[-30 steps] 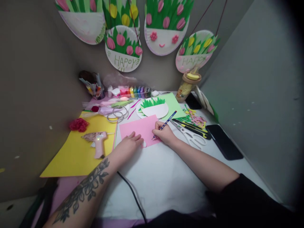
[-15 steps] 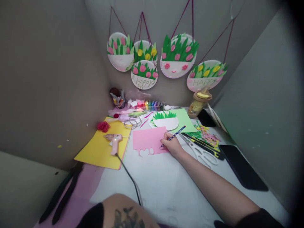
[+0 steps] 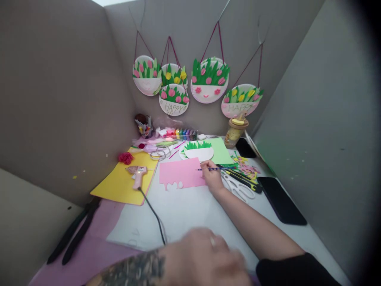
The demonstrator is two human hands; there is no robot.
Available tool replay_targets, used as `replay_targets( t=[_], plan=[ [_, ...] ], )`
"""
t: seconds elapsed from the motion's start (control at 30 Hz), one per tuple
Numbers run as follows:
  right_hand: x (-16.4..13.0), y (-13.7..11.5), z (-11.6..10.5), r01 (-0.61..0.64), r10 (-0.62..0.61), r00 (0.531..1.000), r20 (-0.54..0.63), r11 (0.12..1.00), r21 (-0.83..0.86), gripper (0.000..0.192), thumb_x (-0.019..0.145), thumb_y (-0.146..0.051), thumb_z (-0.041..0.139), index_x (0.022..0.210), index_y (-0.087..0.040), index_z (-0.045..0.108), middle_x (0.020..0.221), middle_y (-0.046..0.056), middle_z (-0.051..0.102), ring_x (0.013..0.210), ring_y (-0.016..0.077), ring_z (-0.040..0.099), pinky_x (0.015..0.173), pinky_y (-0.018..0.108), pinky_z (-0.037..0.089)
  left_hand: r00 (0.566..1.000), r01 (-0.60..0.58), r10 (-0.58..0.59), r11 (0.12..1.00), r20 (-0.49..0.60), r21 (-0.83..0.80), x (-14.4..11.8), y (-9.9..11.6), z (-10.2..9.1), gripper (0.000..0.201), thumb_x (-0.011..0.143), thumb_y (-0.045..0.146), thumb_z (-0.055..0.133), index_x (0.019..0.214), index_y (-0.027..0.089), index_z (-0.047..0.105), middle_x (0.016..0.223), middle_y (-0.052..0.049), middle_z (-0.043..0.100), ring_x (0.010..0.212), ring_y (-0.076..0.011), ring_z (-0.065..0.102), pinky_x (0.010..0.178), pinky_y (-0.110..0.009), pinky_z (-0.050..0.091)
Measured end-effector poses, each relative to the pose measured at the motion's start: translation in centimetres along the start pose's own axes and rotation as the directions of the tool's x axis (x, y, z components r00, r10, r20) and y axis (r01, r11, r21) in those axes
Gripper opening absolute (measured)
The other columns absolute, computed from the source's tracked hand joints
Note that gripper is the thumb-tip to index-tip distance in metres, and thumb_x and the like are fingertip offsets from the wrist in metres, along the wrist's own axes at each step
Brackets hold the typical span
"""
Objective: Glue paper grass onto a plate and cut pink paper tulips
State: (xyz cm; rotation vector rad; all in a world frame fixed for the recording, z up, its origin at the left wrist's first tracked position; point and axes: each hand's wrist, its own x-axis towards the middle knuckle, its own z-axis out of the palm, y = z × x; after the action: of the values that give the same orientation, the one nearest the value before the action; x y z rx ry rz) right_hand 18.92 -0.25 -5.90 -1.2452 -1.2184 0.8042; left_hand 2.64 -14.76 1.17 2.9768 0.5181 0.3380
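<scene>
My right hand (image 3: 212, 175) is closed around a blue patterned pencil (image 3: 213, 169), held nearly level, its tip pointing left over a pink sheet of paper (image 3: 181, 171). Several small pieces have been cut out along the sheet's lower edge. Low in the view, close to the camera, my left hand (image 3: 208, 258) reaches across the table's front; motion smears its fingers, and nothing can be made out in it. Behind the pink sheet lies a cut white paper plate (image 3: 199, 154) with green paper grass. White-handled scissors (image 3: 239, 188) lie just right of my right hand.
A pink glue gun (image 3: 138, 174) rests on yellow paper (image 3: 116, 186), its black cord crossing the table. Paper cutouts (image 3: 245, 167), a black phone (image 3: 281, 200) and a lidded cup (image 3: 234, 133) stand or lie at right. Decorated plates (image 3: 210, 93) hang on the back wall.
The pencil has swung from slanting upward to nearly level, its tip lifted off its earlier spot. My left hand has come up into the bottom of the view. The camera view has shifted.
</scene>
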Motion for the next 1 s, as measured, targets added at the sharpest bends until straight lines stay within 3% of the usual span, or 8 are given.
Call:
replay_targets(
  t=[0.07,0.13,0.2,0.57,0.77,0.83,0.9,1.0],
  plan=[
    [-0.3,-0.5,-0.6,0.020,-0.019,1.000,0.024,0.997,-0.069,0.024,0.080,-0.045,0.053,0.080,-0.022,0.057,0.068,-0.002,0.057,0.063,0.0165,0.051,0.056,0.025,0.039,0.985,0.156,-0.156,0.988,-0.068,-0.007,-0.7,-2.6,-0.4,0.027,0.091,0.018,0.039,0.105,0.022,0.062,0.092,-0.007,0.068,0.082,-0.0179,0.061,0.069,-0.032,0.051],
    [-0.5,-0.7,-1.2,0.041,-0.033,0.998,0.045,0.985,-0.170,0.020,0.081,-0.040,0.051,0.081,-0.022,0.058,0.073,-0.001,0.059,0.069,0.0172,0.053,0.061,0.026,0.039,0.889,0.450,-0.448,0.893,-0.093,0.003,-1.4,-5.9,-0.6,0.030,0.089,0.012,0.037,0.102,0.018,0.063,0.093,-0.009,0.068,0.088,-0.0198,0.061,0.076,-0.033,0.050],
    [-0.6,-0.3,-1.4,0.035,-0.027,0.999,0.034,0.969,-0.246,0.015,0.079,-0.036,0.052,0.077,-0.022,0.056,0.069,-0.001,0.056,0.068,0.0170,0.051,0.063,0.027,0.038,0.817,0.577,-0.576,0.816,-0.027,0.036,-2.0,-9.2,-0.8,0.030,0.088,0.013,0.040,0.102,0.017,0.065,0.103,-0.010,0.067,0.098,-0.0229,0.059,0.084,-0.036,0.048],
    [-1.4,1.6,0.2,-0.125,0.118,0.991,-0.060,0.983,-0.135,0.028,0.070,-0.038,0.054,0.089,-0.024,0.038,0.065,-0.007,0.047,0.052,0.0134,0.047,0.051,0.024,0.037,0.797,0.588,-0.587,0.808,0.141,0.033,-0.6,-17.7,0.5,0.024,0.081,0.017,0.048,0.088,0.017,0.071,0.093,-0.010,0.067,0.090,-0.0220,0.063,0.077,-0.030,0.047],
    [-1.9,0.4,-0.9,0.018,-0.029,0.999,-0.044,0.971,-0.238,0.015,0.067,-0.021,0.057,0.068,-0.022,0.042,0.063,-0.005,0.042,0.059,0.0129,0.041,0.058,0.025,0.032,0.762,0.648,-0.648,0.760,0.009,-0.050,-0.6,-18.8,1.1,0.026,0.087,0.026,0.045,0.095,0.017,0.068,0.110,-0.012,0.062,0.101,-0.0236,0.061,0.090,-0.034,0.046],
    [-1.7,0.1,-1.4,0.075,-0.095,0.992,-0.082,0.973,-0.216,0.015,0.071,-0.022,0.057,0.068,-0.022,0.042,0.064,-0.005,0.043,0.060,0.0130,0.040,0.059,0.025,0.032,0.663,0.693,-0.716,0.698,-0.218,-0.184,-0.9,-19.1,1.7,0.035,0.086,0.033,0.050,0.113,0.014,0.061,0.132,-0.017,0.049,0.123,-0.0296,0.047,0.104,-0.041,0.037],
    [-1.5,0.1,-1.9,0.091,-0.105,0.984,-0.144,0.991,-0.101,0.018,0.074,-0.025,0.060,0.071,-0.022,0.042,0.068,-0.004,0.044,0.061,0.0125,0.039,0.059,0.024,0.031,0.483,0.648,-0.799,0.601,-0.358,-0.468,-1.2,-19.6,2.4,0.061,0.079,0.036,0.062,0.133,0.015,0.044,0.145,-0.020,0.033,0.135,-0.0333,0.032,0.110,-0.048,0.029],
    [-1.0,0.2,-2.3,0.078,-0.049,0.977,-0.207,0.988,0.134,0.024,0.074,-0.026,0.065,0.071,-0.022,0.041,0.069,-0.005,0.046,0.060,0.0114,0.039,0.058,0.023,0.030,0.316,0.391,-0.937,0.270,-0.148,-0.880,-1.0,-20.4,3.4,0.092,0.070,0.035,0.074,0.145,0.023,0.022,0.149,-0.020,0.028,0.132,-0.0324,0.039,0.106,-0.048,0.035]
  ],
)
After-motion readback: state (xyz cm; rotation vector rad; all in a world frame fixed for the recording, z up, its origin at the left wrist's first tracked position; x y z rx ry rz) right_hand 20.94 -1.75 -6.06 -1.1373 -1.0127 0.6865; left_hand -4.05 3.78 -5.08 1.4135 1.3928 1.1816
